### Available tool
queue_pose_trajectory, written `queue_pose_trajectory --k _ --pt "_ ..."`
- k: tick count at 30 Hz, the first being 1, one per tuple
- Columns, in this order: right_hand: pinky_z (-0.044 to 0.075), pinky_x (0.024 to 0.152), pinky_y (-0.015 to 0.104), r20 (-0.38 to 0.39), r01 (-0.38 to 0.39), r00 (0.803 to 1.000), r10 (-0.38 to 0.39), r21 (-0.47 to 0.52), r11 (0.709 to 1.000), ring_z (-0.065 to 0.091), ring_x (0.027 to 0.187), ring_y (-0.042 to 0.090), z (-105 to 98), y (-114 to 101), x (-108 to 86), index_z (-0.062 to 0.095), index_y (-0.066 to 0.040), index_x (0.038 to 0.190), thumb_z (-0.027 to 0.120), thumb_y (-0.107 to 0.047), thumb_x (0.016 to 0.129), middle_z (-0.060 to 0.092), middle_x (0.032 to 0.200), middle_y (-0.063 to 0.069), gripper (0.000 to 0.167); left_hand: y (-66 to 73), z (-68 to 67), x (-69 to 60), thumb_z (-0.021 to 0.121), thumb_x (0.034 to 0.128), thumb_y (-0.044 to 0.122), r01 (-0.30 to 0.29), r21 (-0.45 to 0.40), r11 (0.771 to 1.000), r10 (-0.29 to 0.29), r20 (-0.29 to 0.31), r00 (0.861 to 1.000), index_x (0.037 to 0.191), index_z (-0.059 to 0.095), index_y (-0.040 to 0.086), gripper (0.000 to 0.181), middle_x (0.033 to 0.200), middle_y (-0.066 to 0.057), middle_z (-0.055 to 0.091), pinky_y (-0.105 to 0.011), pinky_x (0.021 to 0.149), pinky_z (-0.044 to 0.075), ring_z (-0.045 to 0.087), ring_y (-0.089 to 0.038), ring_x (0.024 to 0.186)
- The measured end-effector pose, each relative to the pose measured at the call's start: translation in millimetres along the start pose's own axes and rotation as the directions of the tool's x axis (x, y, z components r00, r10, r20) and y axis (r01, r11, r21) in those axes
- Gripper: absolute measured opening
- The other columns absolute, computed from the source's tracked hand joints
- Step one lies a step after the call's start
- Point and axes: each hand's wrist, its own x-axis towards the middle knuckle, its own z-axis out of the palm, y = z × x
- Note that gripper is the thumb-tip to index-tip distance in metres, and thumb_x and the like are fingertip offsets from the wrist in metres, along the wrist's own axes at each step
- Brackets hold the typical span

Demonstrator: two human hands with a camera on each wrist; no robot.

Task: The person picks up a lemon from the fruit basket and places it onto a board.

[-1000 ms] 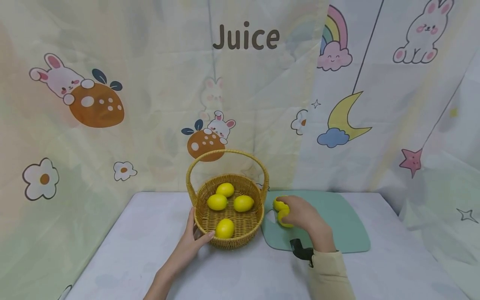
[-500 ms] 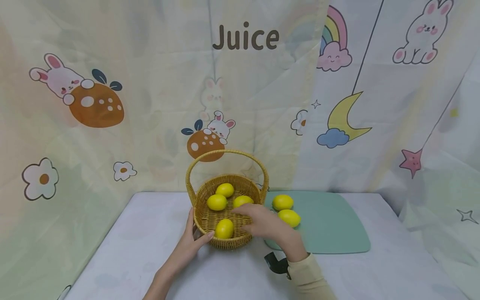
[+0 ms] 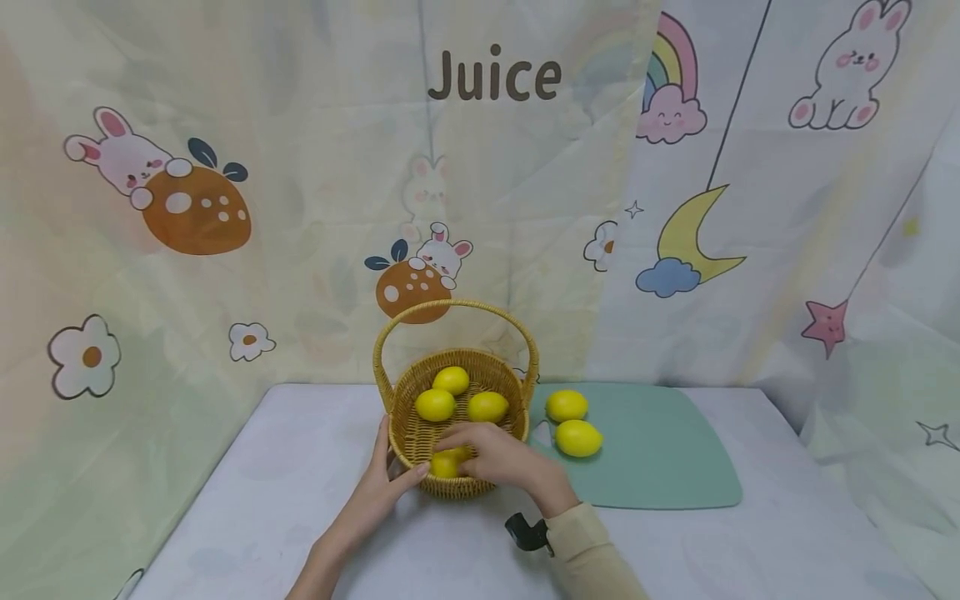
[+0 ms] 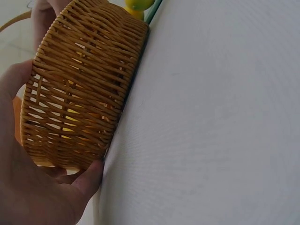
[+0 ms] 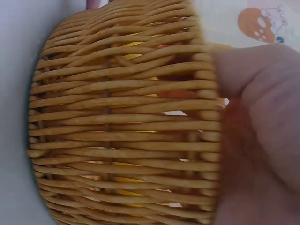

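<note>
A wicker basket [image 3: 459, 490] with a tall arched handle stands on the table, and my left hand [image 3: 375, 492] grips its left side, thumb on the front rim. In the left wrist view, the fingers and thumb spread around the woven wall [image 4: 84, 84]. My right hand [image 3: 498, 457] reaches inside the basket, fingers and thumb around the front yellow lemon [image 3: 444, 466], partly covering it. Behind it lie three more lemons, one at the right [image 3: 488, 407]. From the right wrist, the basket wall hides the fingertips; the thumb [image 5: 239, 70] passes over the rim.
Right of the basket lies a pale green cutting board [image 3: 667, 450] with two lemons [image 3: 578, 438] near its left edge. A printed cloth backdrop [image 3: 300, 250] hangs behind the table [image 3: 247, 500]. The basket handle [image 3: 468, 304] arches above the opening.
My right hand has moved left from the two lemons on the board into the basket, down to the front lemon. The left hand and basket have stayed in place.
</note>
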Motion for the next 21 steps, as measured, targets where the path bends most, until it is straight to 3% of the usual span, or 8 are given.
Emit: queue_pose_trajectory --k 10,15,18,21 --pt "0.053 0.1 0.034 0.007 -0.108 0.994 0.109 -0.022 0.994 0.057 0.128 0.014 6.7 3.9 7.4 0.069 -0.025 0.129 0.063 0.009 0.085 0.064 0.137 -0.004 0.056 -0.8 0.7 -0.9 0.068 0.0886 0.053 -0.019 0.01 1.0 0.019 -0.007 1.0 0.151 -0.017 0.051 0.106 0.169 -0.006 -0.008 -0.069 0.115 0.024 0.011 -0.041 0.154" --pt "0.053 0.087 0.027 0.02 -0.139 0.99 0.14 -0.054 0.989 0.061 0.102 0.007 7.1 6.4 11.2 0.07 -0.027 0.125 0.069 0.0 0.087 0.069 0.124 -0.008 0.046 -0.6 0.8 -0.3 0.068 0.0893 0.051 -0.022 0.013 1.0 0.022 -0.007 1.0 0.151 -0.017 0.052 0.105 0.169 -0.004 -0.008 -0.07 0.116 0.022 0.01 -0.04 0.154" --pt "0.049 0.079 0.022 0.02 -0.118 0.993 0.12 -0.061 0.991 0.057 0.087 0.007 6.7 8.7 13.3 0.07 -0.026 0.119 0.071 -0.004 0.088 0.07 0.114 -0.009 0.038 -0.7 0.7 0.1 0.069 0.0897 0.05 -0.025 0.01 1.0 0.025 -0.01 1.0 0.151 -0.016 0.052 0.104 0.169 -0.003 -0.008 -0.07 0.116 0.021 0.01 -0.039 0.154" --pt "0.046 0.075 0.02 0.013 -0.086 0.996 0.087 -0.071 0.994 0.054 0.081 0.006 6.2 10.3 14.4 0.07 -0.026 0.115 0.071 -0.005 0.087 0.069 0.108 -0.01 0.035 -0.8 0.2 -0.3 0.069 0.0897 0.049 -0.025 0.005 1.0 0.025 -0.013 1.0 0.151 -0.016 0.051 0.105 0.169 -0.002 -0.007 -0.068 0.117 0.021 0.01 -0.038 0.155"
